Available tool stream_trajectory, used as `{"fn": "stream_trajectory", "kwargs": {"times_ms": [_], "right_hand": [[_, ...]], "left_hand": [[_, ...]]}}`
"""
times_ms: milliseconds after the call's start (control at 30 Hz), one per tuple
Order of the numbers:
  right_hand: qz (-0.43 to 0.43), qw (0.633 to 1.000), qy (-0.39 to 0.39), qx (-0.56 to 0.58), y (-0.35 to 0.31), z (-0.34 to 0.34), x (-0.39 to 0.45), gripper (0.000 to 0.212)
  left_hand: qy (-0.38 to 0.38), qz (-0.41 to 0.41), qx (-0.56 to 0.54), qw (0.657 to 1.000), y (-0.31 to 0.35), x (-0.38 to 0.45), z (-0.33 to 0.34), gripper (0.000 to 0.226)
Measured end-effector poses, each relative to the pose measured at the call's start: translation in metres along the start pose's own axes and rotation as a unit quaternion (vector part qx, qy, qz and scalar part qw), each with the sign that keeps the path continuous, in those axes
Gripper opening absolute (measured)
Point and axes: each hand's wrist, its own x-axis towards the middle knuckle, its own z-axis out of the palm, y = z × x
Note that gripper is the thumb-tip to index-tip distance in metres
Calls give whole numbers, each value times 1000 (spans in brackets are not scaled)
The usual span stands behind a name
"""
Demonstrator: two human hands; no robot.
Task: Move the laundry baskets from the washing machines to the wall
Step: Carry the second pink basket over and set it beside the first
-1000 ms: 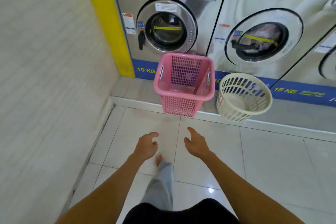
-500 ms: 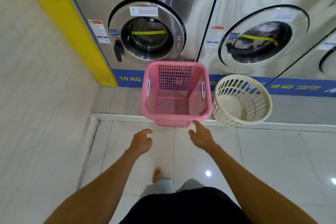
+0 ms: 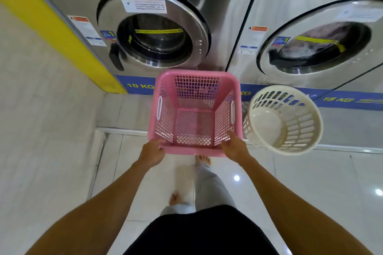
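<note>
My left hand (image 3: pixel 152 152) and right hand (image 3: pixel 233 147) clamp the near rim of the pink basket (image 3: pixel 195 109), which sits at the step's front edge (image 3: pixel 124 130), just beside the cream basket (image 3: pixel 284 120).

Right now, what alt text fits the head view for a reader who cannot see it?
Both hands, left hand and right hand, grip the near rim of an empty pink laundry basket before two washing machines. An empty cream round basket sits to its right.

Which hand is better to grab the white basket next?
Probably the right hand: it is on the pink basket corner right beside the white basket. The left hand grips the far corner.
</note>
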Motion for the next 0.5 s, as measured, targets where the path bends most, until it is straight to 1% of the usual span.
{"fn": "stream_trajectory", "kwargs": {"times_ms": [67, 167, 300, 367, 433, 500], "right_hand": [[17, 1000, 9, -2, -1, -11, 26, 49], [53, 998, 14, -13, 4, -23, 66, 49], [88, 996, 23, -22, 10, -31, 111, 59], [99, 994, 34, -17, 14, -32, 130, 69], [97, 994, 41, -33, 18, -30, 146, 77], [86, 994, 51, -37, 23, -25, 157, 80]], "left_hand": [[-4, -9, 3, 1000, 11, 15, -2, 40], [9, -20, 17, 1000, 23, 41, -1, 39], [98, -36, 57, 993, 36, 84, 2, 53], [126, -49, 76, 988, 39, 103, 5, 59], [157, -51, 64, 984, 41, 120, 8, 70], [162, -61, 56, 983, 42, 135, 12, 80]]}}
